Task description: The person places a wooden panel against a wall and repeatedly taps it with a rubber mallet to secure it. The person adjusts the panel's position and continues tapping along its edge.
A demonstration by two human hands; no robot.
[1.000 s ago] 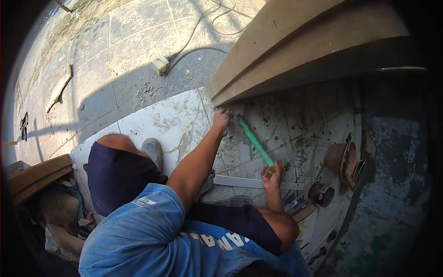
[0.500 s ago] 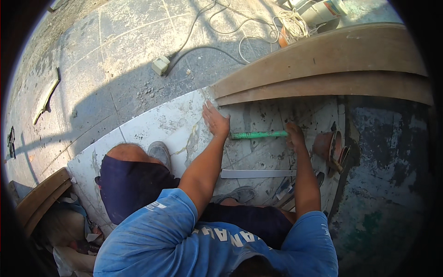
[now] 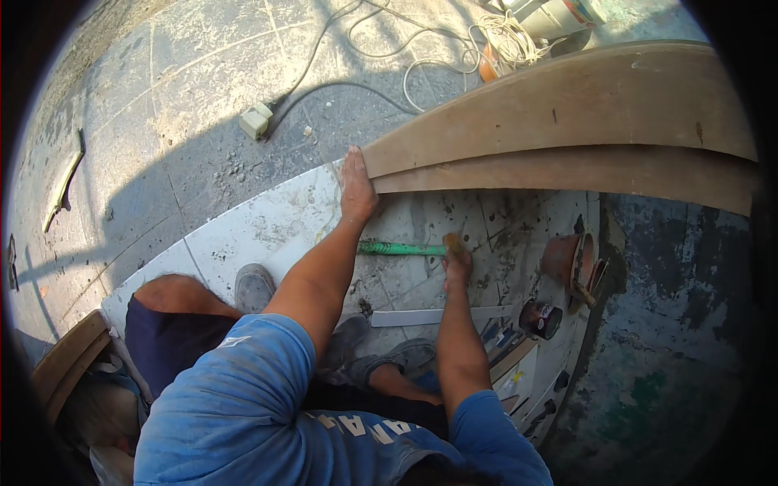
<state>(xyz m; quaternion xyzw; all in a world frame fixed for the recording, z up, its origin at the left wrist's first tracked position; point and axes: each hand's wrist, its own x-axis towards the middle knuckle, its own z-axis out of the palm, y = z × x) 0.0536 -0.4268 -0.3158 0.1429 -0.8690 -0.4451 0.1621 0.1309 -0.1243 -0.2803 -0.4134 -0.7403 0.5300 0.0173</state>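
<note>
Brown wooden boards (image 3: 567, 121) lay stacked along the upper side of the stained white panel (image 3: 267, 227). The left hand (image 3: 356, 188) lay flat and open on the panel, fingertips touching the boards' near end, holding nothing. The right hand (image 3: 456, 257) was closed around one end of the green tool (image 3: 401, 249), which lay across the panel just below the boards.

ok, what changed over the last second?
The green tool swung from slanted to lying level across the white board; the right hand went up with it and grips its right end. The left hand slid up against the end of the wooden planks. The planks and the cable stayed put.
</note>
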